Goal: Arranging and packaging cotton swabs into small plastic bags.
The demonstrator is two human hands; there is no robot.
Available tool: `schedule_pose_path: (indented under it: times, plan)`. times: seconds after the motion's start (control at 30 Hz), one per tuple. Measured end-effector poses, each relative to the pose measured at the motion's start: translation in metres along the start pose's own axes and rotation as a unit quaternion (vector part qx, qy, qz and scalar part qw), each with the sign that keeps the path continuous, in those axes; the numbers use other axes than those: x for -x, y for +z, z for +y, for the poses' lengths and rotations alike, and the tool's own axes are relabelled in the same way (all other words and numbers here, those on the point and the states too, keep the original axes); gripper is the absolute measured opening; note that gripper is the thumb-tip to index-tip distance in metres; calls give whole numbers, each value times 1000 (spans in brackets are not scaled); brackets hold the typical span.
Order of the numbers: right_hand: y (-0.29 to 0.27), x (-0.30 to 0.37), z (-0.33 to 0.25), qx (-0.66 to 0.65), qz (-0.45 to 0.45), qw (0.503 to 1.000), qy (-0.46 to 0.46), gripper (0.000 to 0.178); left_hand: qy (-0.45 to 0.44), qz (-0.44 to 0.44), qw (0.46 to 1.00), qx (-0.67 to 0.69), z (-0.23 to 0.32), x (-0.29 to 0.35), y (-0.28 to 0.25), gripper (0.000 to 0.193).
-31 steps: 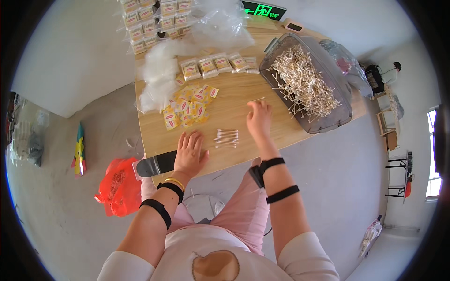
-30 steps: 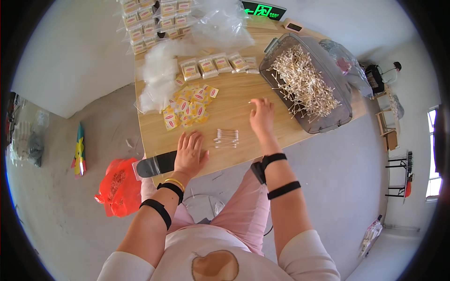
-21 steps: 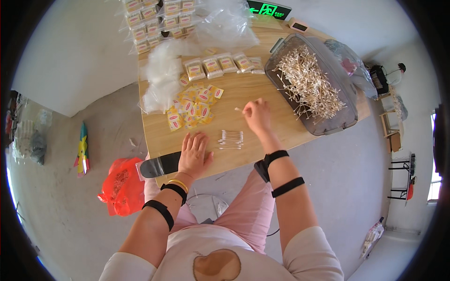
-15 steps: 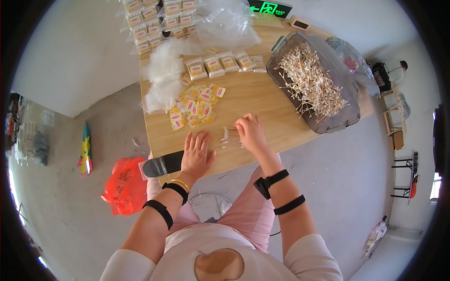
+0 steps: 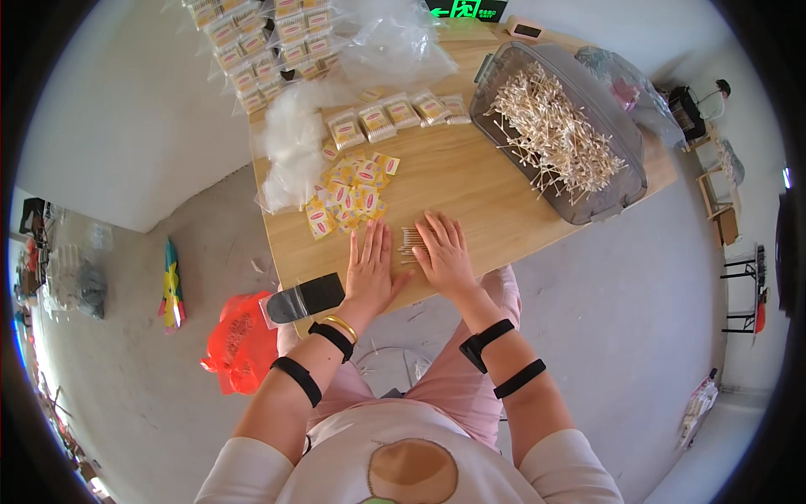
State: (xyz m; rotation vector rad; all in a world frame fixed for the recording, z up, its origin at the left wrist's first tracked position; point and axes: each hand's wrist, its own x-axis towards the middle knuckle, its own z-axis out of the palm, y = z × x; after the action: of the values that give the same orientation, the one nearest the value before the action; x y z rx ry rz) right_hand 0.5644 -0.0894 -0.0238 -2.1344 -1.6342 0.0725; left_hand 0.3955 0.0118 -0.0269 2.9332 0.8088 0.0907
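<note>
A small row of cotton swabs [image 5: 410, 244] lies on the wooden table [image 5: 495, 227] near its front edge, between my two hands. My left hand [image 5: 371, 267] rests flat left of the swabs, fingers stretched forward and holding nothing. On the other side my right hand [image 5: 445, 254] lies with its fingers extended, touching the right end of the row and covering part of it. Beyond my left fingertips spreads a pile of yellow and white printed cards [image 5: 351, 189]. By my left wrist is a black flat pad [image 5: 306, 298] with a clear sleeve.
A grey plastic bin [image 5: 579, 206] heaped with loose cotton swabs [image 5: 558, 126] stands at the right. Filled swab packs [image 5: 376, 123] line the middle back; more are stacked [image 5: 243, 50] far left. Clear plastic bags [image 5: 290, 143] lie beside the cards. A red bag [image 5: 243, 340] sits below the table's left edge.
My left hand has moved right, toward the swabs, away from the black pad. My right hand has gone from bent fingers at the swabs to lying flatter with fingers extended.
</note>
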Motion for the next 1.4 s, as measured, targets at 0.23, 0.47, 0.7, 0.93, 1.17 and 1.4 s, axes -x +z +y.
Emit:
schedule_pose_path:
  times: [0.23,0.47,0.7,0.93,1.17,1.4]
  plan:
    - [-11,19,3,-16,36,998,48,69,11,-4,1000,28,2,-9,-3,100]
    - [16,21,-4,70,9,997,27,77,24,24,999,41,16,-20,10,101]
    - [14,21,-7,62,0,998,29,79,25,9,999,24,10,-17,12,100]
    - [8,20,-10,66,-2,997,41,83,60,-26,988,139,16,-18,3,93]
    - [-14,28,6,10,-2,996,86,93,38,0,998,42,-1,-13,-1,92]
    - [-3,39,5,76,-36,992,95,97,18,-26,999,0,12,-15,9,97]
